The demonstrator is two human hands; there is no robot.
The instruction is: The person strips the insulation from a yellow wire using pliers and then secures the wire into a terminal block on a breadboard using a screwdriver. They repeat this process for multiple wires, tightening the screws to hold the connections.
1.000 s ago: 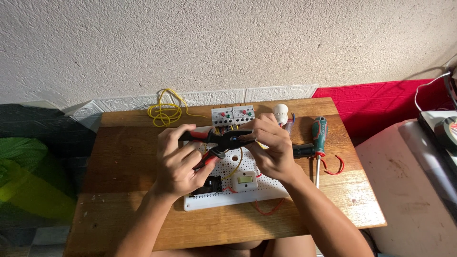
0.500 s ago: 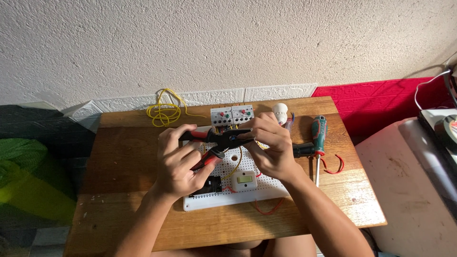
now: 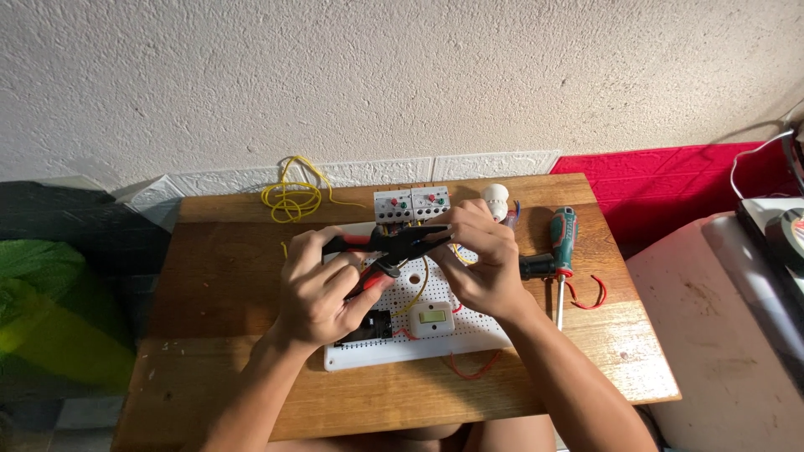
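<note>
My left hand (image 3: 322, 289) grips the red handles of black-jawed pliers (image 3: 400, 244), held over a white perforated board (image 3: 419, 347) on a small wooden table (image 3: 218, 276). My right hand (image 3: 479, 264) pinches a yellow wire (image 3: 419, 280) at the pliers' jaws. On the board sit a white switch (image 3: 431, 316), a black socket (image 3: 373, 328) and two white breaker units (image 3: 410, 203) with red and green buttons.
A coil of yellow wire (image 3: 289, 199) lies at the table's back. A white lamp holder (image 3: 496, 199), a green-handled screwdriver (image 3: 561, 251) and a red wire loop (image 3: 586, 295) lie to the right. A white drum (image 3: 720, 335) stands right of the table.
Both hands stay over the board with the pliers; their position has hardly shifted.
</note>
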